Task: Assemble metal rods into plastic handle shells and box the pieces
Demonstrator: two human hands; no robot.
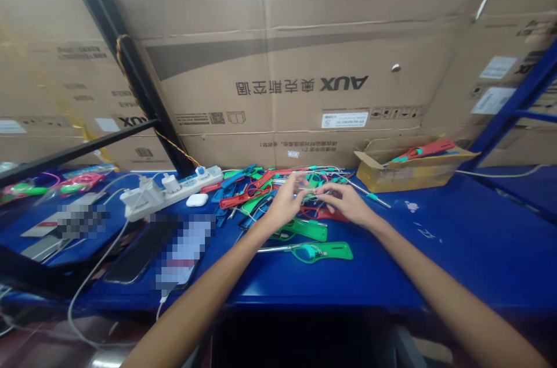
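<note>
Over the pile of lighter parts (250,188) on the blue table, my left hand (288,198) and my right hand (346,201) come close together. The fingers of both are pinched around something small and thin, too blurred to name. Below my hands lies a green long-nosed lighter body (333,251) with a metal tube, its teal inner part showing. Another green lighter body (310,230) rests just behind it. A red handle piece (324,213) is partly hidden under my right hand. Red, blue and green handle pieces and metal tubes spread behind and to the left.
An open cardboard box (418,173) with red lighter parts stands at the back right. To the left are a white power strip (174,191), a white earbud case (197,200) and two phones, one dark (139,252). Large cartons (300,54) wall off the back.
</note>
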